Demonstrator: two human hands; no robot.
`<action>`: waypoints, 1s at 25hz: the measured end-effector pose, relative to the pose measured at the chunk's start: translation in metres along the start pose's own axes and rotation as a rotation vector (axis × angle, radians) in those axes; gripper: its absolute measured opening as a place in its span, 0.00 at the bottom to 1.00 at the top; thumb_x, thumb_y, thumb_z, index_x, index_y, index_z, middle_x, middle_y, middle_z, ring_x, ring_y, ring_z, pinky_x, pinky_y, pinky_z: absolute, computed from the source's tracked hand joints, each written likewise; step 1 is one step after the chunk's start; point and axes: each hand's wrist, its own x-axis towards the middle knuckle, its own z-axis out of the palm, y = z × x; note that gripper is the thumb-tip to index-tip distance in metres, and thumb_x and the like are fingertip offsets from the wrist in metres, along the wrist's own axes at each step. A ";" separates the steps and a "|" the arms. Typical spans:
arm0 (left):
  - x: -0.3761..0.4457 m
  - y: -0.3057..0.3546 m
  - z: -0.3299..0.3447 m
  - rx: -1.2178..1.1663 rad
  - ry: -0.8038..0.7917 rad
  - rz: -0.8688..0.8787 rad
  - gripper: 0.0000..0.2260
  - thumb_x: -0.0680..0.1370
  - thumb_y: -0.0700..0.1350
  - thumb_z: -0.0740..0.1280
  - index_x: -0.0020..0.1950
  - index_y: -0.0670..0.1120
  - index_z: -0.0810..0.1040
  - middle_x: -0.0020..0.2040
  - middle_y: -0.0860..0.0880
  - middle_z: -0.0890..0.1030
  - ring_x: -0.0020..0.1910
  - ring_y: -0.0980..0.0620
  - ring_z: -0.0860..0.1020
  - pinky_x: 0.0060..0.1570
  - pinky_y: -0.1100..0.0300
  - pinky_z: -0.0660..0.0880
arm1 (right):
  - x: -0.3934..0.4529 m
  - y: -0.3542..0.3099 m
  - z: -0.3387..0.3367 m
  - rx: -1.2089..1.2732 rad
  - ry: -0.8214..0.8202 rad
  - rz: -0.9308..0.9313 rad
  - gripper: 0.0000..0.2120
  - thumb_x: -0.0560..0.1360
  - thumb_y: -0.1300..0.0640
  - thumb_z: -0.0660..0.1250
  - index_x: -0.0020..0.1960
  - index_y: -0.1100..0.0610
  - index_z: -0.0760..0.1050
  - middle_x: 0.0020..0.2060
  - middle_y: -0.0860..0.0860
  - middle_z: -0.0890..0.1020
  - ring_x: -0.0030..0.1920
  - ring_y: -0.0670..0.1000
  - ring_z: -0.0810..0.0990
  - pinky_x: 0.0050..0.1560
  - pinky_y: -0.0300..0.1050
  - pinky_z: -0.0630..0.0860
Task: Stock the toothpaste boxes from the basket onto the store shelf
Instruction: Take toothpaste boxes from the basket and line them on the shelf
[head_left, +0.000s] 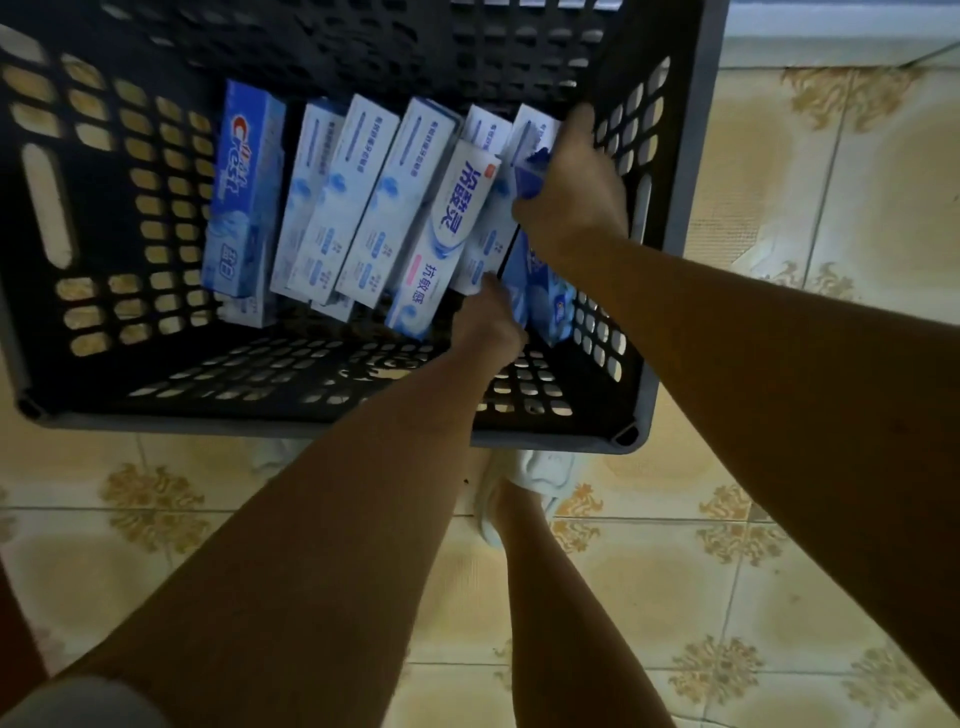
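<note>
A black slotted plastic basket (104, 218) stands on the tiled floor below me. Several white-and-blue toothpaste boxes (363, 208) lie side by side in it, with a blue Crest box (244, 192) at the left. My right hand (571, 187) reaches into the basket's right side and curls round the far end of a blue box (545, 291) by the wall. My left hand (488, 322) grips the near ends of the boxes at the right of the row. The store shelf is out of view.
Yellow patterned floor tiles (831, 208) surround the basket. My leg and a pale shoe (519, 488) stand just in front of the basket's near rim. A pale wall base (831, 21) runs along the top right.
</note>
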 end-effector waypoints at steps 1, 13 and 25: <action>-0.001 -0.007 -0.007 -0.101 -0.072 0.006 0.34 0.76 0.39 0.71 0.76 0.43 0.57 0.69 0.41 0.72 0.62 0.43 0.74 0.55 0.53 0.73 | -0.002 0.002 0.002 0.205 -0.046 0.110 0.29 0.73 0.63 0.71 0.69 0.57 0.62 0.50 0.52 0.77 0.53 0.52 0.78 0.48 0.44 0.77; -0.014 -0.016 -0.054 -0.543 -0.402 -0.027 0.22 0.74 0.54 0.73 0.64 0.52 0.71 0.54 0.49 0.78 0.50 0.49 0.78 0.41 0.53 0.79 | -0.025 0.027 0.024 0.747 -0.038 0.276 0.22 0.78 0.49 0.67 0.68 0.56 0.70 0.54 0.48 0.79 0.49 0.43 0.79 0.47 0.37 0.77; -0.088 -0.064 -0.151 -0.801 -0.596 -0.029 0.15 0.72 0.46 0.74 0.58 0.50 0.77 0.48 0.49 0.83 0.48 0.50 0.80 0.49 0.54 0.76 | -0.064 -0.050 -0.047 1.004 -0.085 0.377 0.13 0.75 0.45 0.71 0.52 0.53 0.75 0.45 0.53 0.86 0.41 0.51 0.87 0.42 0.47 0.84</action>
